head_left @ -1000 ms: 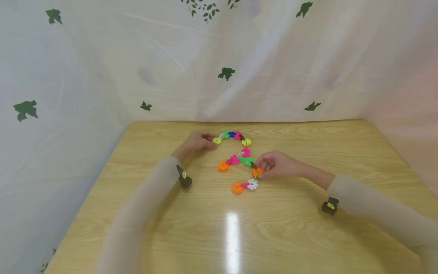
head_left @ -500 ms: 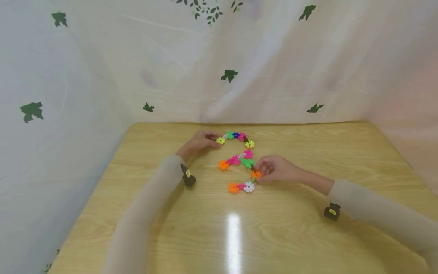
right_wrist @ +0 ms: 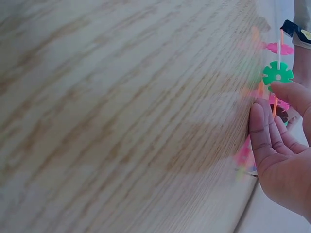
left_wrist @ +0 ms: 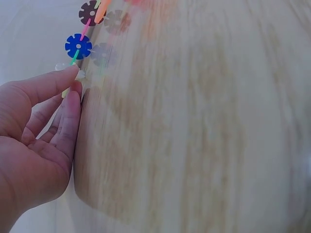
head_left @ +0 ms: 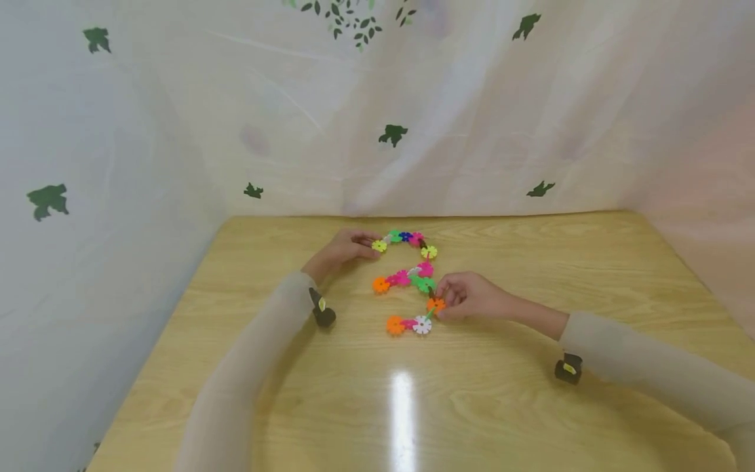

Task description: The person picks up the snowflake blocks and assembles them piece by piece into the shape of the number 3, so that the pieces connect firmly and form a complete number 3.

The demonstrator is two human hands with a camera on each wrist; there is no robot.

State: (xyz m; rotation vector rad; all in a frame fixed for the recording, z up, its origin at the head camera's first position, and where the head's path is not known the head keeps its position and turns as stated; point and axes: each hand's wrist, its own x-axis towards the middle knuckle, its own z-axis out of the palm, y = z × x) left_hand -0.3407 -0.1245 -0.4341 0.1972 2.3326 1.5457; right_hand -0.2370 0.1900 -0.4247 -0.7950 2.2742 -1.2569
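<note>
A chain of interlocking plastic snowflake discs (head_left: 424, 284) lies on the wooden table, curved like a figure 3. At its top left end my left hand (head_left: 348, 245) pinches a yellow disc (head_left: 379, 246) between thumb and fingers. On the lower right bend, my right hand (head_left: 474, 295) holds an orange disc (head_left: 436, 305) by its edge. Below that bend the chain runs left through a white disc (head_left: 422, 324) to an orange end disc (head_left: 395, 325). A middle branch ends in another orange disc (head_left: 381, 284). In the left wrist view a blue disc (left_wrist: 78, 46) stands beyond the fingertips.
The wooden table (head_left: 501, 400) reaches back to a pale curtain (head_left: 295, 131) printed with green birds. Both sleeves carry a small dark wrist camera, one at the left wrist (head_left: 322, 309) and one at the right wrist (head_left: 569, 368).
My right hand has shifted slightly left with the lower bend, and the bottom row of discs has swung left. My left hand keeps hold of the top end.
</note>
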